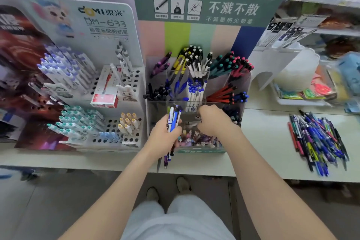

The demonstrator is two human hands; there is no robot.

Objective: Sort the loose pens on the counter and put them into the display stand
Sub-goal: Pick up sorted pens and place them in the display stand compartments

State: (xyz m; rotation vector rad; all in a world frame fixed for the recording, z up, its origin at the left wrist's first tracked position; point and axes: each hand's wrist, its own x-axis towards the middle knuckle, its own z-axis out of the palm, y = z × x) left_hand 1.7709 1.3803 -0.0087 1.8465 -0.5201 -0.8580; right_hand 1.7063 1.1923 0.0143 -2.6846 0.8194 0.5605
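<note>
While the clear compartmented display stand (204,35) looks mostly stocked, left hand (165,132) grips blue-white pens (174,117) at its front, right hand (212,121) curls into its front bin (200,150), hold unclear; multicoloured loose-pen pile (317,140) unsorted to its right.

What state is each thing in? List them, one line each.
left hand, gripping a bundle of pens
right hand, fingers curled in the front compartment of the display stand; grip unclear
display stand, upright, compartments partly filled
loose pens, piled on the counter right of the stand
</note>
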